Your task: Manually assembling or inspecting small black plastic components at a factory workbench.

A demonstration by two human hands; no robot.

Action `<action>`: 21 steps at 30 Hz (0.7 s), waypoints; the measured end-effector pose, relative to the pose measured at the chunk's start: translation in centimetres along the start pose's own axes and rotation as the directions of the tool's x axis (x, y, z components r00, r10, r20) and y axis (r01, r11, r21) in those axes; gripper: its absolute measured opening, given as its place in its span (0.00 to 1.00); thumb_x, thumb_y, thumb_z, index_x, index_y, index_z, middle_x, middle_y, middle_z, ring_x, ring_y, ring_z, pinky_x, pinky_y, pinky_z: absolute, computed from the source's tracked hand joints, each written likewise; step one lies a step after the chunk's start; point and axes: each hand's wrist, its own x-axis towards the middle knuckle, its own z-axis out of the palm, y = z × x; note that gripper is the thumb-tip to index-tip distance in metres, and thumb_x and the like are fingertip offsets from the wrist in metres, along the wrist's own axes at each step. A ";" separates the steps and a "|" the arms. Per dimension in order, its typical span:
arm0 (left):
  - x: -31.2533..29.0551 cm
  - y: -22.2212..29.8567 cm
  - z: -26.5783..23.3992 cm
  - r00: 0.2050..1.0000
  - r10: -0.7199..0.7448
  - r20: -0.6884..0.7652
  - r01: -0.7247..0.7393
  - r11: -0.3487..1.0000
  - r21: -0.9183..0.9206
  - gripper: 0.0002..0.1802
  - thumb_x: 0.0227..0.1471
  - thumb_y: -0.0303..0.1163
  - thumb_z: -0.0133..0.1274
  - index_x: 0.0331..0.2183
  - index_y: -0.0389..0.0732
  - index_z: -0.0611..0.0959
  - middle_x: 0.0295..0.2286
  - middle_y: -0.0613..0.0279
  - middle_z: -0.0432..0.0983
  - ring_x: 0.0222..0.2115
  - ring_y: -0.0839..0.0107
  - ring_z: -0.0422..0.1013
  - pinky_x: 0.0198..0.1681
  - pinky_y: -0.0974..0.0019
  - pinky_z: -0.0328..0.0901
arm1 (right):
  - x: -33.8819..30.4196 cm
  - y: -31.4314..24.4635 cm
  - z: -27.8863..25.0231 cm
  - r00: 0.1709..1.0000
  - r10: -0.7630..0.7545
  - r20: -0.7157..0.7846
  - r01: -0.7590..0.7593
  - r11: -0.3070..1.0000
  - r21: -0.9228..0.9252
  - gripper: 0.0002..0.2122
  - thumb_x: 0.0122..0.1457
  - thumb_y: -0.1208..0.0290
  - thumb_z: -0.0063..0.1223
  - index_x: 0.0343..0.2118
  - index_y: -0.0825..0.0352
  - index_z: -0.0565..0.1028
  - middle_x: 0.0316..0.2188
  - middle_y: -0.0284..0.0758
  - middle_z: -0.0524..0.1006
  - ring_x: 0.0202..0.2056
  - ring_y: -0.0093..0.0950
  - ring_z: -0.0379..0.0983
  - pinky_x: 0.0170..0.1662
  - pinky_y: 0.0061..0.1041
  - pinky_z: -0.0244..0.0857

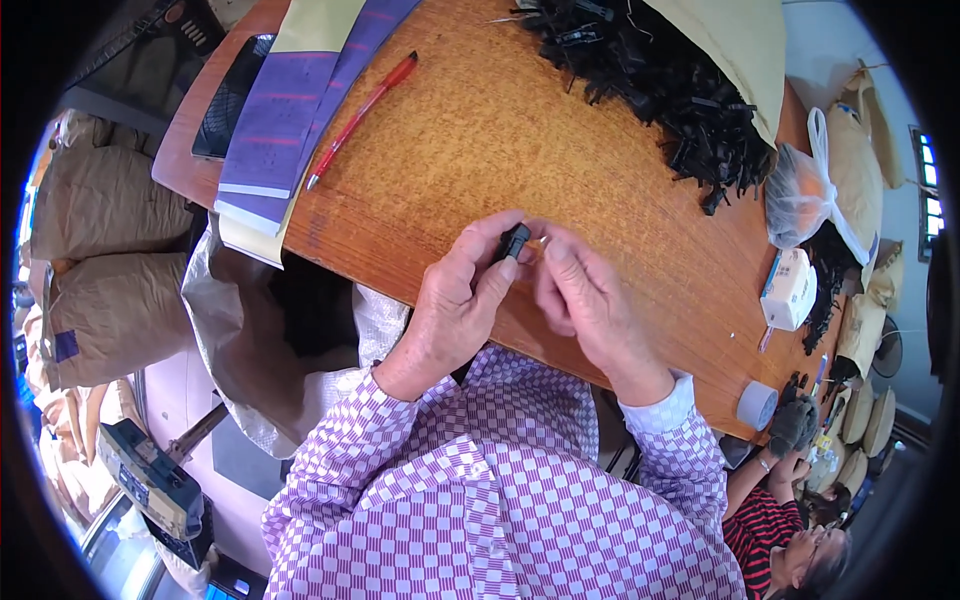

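Above the table's near edge, my left hand (pixel 455 290) pinches a small black plastic part (pixel 514 242) between thumb and fingers. Close beside it on the right, my right hand (pixel 595 300) is closed, thumb against the curled fingers. A tiny pale, shiny tip (pixel 543 240) shows at its fingertips, near the black part; I cannot make out what it belongs to. A large heap of similar black plastic parts (pixel 660 100) spreads over the far right of the wooden table (pixel 450 150), partly spilling from a cream paper bag (pixel 735 50).
At the left lie purple printed sheets (pixel 270 130), a red pen (pixel 362 120) and a dark phone (pixel 230 95). An open woven sack (pixel 230 330) stands below the table's left edge. On the right are a knotted plastic bag (pixel 800 195), a white box (pixel 790 290) and a co-worker's gloved hand (pixel 793 425).
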 end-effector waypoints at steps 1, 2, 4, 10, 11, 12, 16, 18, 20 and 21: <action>0.0 -0.4 0.0 0.999 0.022 -0.039 -0.021 0.999 0.036 0.21 0.60 0.23 0.41 0.55 0.38 0.65 0.40 0.63 0.73 0.35 0.81 0.71 0.21 0.83 0.59 | 0.0 0.1 0.6 0.999 0.041 -0.009 -0.041 0.998 -0.038 0.17 0.66 0.59 0.38 0.51 0.66 0.66 0.17 0.20 0.60 0.16 0.10 0.52 0.18 0.12 0.43; -0.1 -0.4 -0.1 0.999 0.023 -0.044 -0.022 0.999 0.034 0.21 0.60 0.23 0.41 0.55 0.38 0.65 0.40 0.63 0.73 0.35 0.81 0.71 0.21 0.83 0.59 | 0.1 0.2 1.1 0.999 0.043 -0.006 -0.043 0.998 -0.042 0.17 0.66 0.59 0.38 0.51 0.66 0.66 0.17 0.20 0.60 0.16 0.10 0.52 0.18 0.12 0.43; -0.3 -0.1 -0.1 0.998 -0.030 -0.053 0.034 0.997 0.064 0.20 0.60 0.23 0.42 0.54 0.38 0.67 0.38 0.64 0.73 0.32 0.83 0.69 0.20 0.83 0.58 | 0.2 0.3 1.8 0.999 0.031 -0.013 -0.031 1.000 -0.001 0.17 0.67 0.61 0.38 0.52 0.66 0.65 0.17 0.19 0.59 0.16 0.10 0.51 0.17 0.12 0.41; 0.0 0.2 0.0 0.991 0.102 -0.089 -0.085 0.981 0.176 0.19 0.58 0.21 0.44 0.52 0.36 0.70 0.38 0.63 0.74 0.34 0.79 0.70 0.32 0.78 0.65 | 0.6 0.8 2.3 0.999 0.005 -0.051 -0.005 1.000 0.009 0.15 0.66 0.64 0.40 0.52 0.65 0.65 0.19 0.19 0.61 0.17 0.09 0.52 0.18 0.11 0.43; 0.0 0.3 0.1 0.991 0.104 -0.086 -0.088 0.980 0.178 0.19 0.58 0.21 0.44 0.52 0.36 0.70 0.38 0.63 0.74 0.34 0.79 0.70 0.32 0.78 0.65 | 0.6 1.0 2.3 0.998 -0.004 -0.068 0.005 1.000 0.021 0.15 0.66 0.65 0.40 0.52 0.65 0.65 0.20 0.19 0.62 0.18 0.09 0.53 0.19 0.10 0.45; 0.0 0.3 0.2 0.985 0.139 -0.100 -0.117 0.973 0.200 0.19 0.57 0.20 0.44 0.51 0.35 0.71 0.38 0.61 0.74 0.36 0.76 0.70 0.37 0.76 0.65 | 0.7 1.1 2.3 0.997 -0.009 -0.070 0.011 1.000 0.023 0.15 0.66 0.65 0.40 0.52 0.65 0.65 0.20 0.19 0.62 0.18 0.09 0.53 0.19 0.10 0.45; 0.1 0.5 0.7 0.954 0.277 -0.113 -0.226 0.915 0.335 0.18 0.54 0.17 0.46 0.48 0.33 0.73 0.37 0.50 0.76 0.38 0.66 0.75 0.40 0.69 0.67 | 0.9 2.3 2.4 0.987 -0.115 -0.113 0.118 0.993 0.021 0.13 0.66 0.68 0.41 0.52 0.65 0.66 0.22 0.21 0.64 0.22 0.09 0.57 0.24 0.09 0.51; 0.0 0.5 0.9 0.936 0.320 -0.144 -0.234 0.875 0.423 0.17 0.53 0.16 0.46 0.46 0.33 0.75 0.37 0.49 0.76 0.37 0.66 0.74 0.40 0.69 0.67 | 1.4 2.9 2.2 0.977 -0.160 -0.143 0.163 0.987 0.010 0.13 0.66 0.69 0.41 0.51 0.64 0.66 0.23 0.21 0.64 0.23 0.10 0.58 0.25 0.09 0.53; 0.0 0.2 0.4 0.940 0.314 -0.134 -0.215 0.849 0.483 0.17 0.52 0.15 0.46 0.45 0.33 0.75 0.36 0.50 0.76 0.36 0.65 0.75 0.39 0.69 0.67 | 2.1 3.6 1.6 0.955 -0.296 -0.036 0.281 0.934 -0.221 0.12 0.65 0.69 0.42 0.50 0.64 0.67 0.23 0.26 0.68 0.23 0.14 0.63 0.27 0.13 0.58; -0.1 0.4 0.2 0.941 0.323 -0.104 -0.238 0.848 0.474 0.17 0.52 0.15 0.46 0.45 0.33 0.75 0.36 0.50 0.76 0.36 0.65 0.75 0.39 0.69 0.67 | 2.1 3.8 1.0 0.948 -0.312 -0.064 0.291 0.929 -0.227 0.12 0.65 0.69 0.42 0.50 0.64 0.67 0.23 0.26 0.68 0.23 0.14 0.63 0.27 0.13 0.58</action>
